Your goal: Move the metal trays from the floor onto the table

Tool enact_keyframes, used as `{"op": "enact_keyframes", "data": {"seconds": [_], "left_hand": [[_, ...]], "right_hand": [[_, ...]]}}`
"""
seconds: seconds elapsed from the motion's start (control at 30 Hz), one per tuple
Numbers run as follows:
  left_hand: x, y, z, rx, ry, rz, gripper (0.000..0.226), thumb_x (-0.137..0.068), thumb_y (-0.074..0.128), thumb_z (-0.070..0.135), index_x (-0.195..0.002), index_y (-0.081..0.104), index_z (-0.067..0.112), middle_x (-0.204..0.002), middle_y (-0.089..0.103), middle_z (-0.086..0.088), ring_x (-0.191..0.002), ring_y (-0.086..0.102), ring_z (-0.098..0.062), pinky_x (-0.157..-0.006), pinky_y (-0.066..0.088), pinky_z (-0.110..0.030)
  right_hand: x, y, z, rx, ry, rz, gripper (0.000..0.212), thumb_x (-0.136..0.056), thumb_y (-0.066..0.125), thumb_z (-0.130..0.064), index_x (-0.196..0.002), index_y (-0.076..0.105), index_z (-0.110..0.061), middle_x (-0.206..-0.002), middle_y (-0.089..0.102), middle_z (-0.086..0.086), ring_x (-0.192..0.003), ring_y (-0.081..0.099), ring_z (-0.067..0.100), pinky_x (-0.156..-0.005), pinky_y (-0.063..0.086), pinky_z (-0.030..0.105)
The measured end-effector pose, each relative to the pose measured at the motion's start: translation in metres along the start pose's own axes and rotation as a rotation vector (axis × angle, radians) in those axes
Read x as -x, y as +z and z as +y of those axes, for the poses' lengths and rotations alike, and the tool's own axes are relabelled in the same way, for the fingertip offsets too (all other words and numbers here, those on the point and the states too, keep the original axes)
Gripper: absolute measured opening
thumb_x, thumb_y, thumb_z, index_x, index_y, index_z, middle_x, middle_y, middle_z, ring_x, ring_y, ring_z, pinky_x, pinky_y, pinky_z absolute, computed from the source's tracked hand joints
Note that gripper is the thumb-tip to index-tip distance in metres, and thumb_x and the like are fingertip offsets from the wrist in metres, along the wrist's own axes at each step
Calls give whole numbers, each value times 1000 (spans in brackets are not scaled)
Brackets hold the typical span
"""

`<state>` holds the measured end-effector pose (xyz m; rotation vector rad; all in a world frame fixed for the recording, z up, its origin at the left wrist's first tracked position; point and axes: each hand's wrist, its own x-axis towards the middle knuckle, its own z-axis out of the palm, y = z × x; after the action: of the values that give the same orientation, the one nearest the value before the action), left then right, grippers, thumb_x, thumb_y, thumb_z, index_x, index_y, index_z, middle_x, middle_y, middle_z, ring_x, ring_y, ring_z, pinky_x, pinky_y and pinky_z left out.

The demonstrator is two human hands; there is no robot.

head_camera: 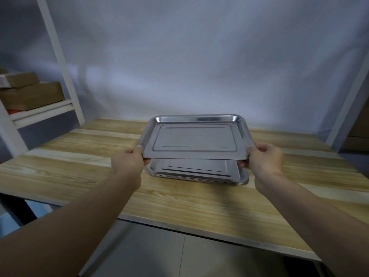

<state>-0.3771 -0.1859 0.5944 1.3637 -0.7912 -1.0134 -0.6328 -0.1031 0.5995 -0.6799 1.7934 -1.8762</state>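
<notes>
Tray [192, 140]: held between both hands, above the stack [199, 173] on the table [79, 166].
Left hand [127, 160]: gripping its left edge.
Right hand [265, 159]: gripping its right edge.

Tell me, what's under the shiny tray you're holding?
Under the held rectangular metal tray, a stack of matching metal trays sits on the wooden table. Only its near part shows; the far part is covered.

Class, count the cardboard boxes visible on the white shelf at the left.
2: an upper brown cardboard box rests on a larger lower brown cardboard box; more may lie beyond the frame's edge.
</notes>
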Motion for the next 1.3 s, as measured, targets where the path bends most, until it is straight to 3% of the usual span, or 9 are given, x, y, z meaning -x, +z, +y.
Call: {"op": "enact_keyframes", "data": {"seconds": [0.13,0.23,0.37,0.57,0.7,0.87,1.1,1.2,1.3], "left_hand": [[0,1,6,91,-50,27,24,-92,63,17,-71,56,6,-69,62,-9,-58,64,-17,-58,53,-24],[-2,1,5,112,-61,11,18,-89,68,17,-82,61,1,-71,64,-9,-57,65,-15,-54,51,-22],[-14,0,-8,55,-55,-25,25,-84,73,20,-97,68,0,-75,68,-8,-64,67,-14,-61,54,-23],[-22,2,-29,-204,-3,14,37,-82,74,28,-109,72,3,-106,71,-17,-101,66,-30,-83,55,-35],[-22,7,-37,-281,-3,-17,34,-83,73,26,-109,71,4,-103,71,-17,-85,65,-27,-60,47,-25],[-23,13,-46,-374,74,6,28,-84,72,22,-105,74,4,-99,73,-17,-79,61,-22,-71,48,-29],[-29,16,-50,-463,145,9,26,-83,72,17,-103,74,2,-98,73,-15,-81,63,-23,-81,53,-35],[-34,16,-55,-521,184,10,22,-82,70,14,-100,76,2,-97,74,-15,-78,61,-20,-81,54,-35],[-38,15,-58,-559,186,-2,27,-85,68,18,-107,73,3,-104,73,-14,-87,66,-24,-86,56,-37]], "right_hand": [[0,-3,-1,47,-46,-1,12,-92,59,-15,-102,60,-8,-84,61,5,-58,57,18,-52,45,29],[-3,-3,3,91,-77,7,14,-89,63,-16,-99,61,-6,-79,59,1,-66,56,18,-58,44,29],[-9,0,15,167,-69,24,9,-89,64,-17,-93,60,-9,-76,57,-1,-72,56,19,-63,43,31],[-20,4,42,297,-55,35,16,-92,61,-19,-79,51,-19,-75,54,-1,-65,53,14,-61,45,33],[-27,5,59,423,-61,57,13,-90,62,-22,-82,53,-16,-73,56,0,-65,55,20,-64,48,36],[-34,4,74,536,-87,63,12,-88,62,-19,-82,55,-11,-73,59,7,-62,51,23,-56,35,28],[-36,4,79,605,-103,48,11,-89,60,-18,-86,54,-10,-86,62,12,-72,53,28,-61,35,30],[-35,6,81,659,-109,35,17,-88,61,-20,-102,57,-12,-108,62,14,-84,60,31,-68,39,29],[-28,7,77,758,-150,1,35,-87,62,-16,-122,56,-13,-130,47,12,-103,58,33,-81,43,32]]}}
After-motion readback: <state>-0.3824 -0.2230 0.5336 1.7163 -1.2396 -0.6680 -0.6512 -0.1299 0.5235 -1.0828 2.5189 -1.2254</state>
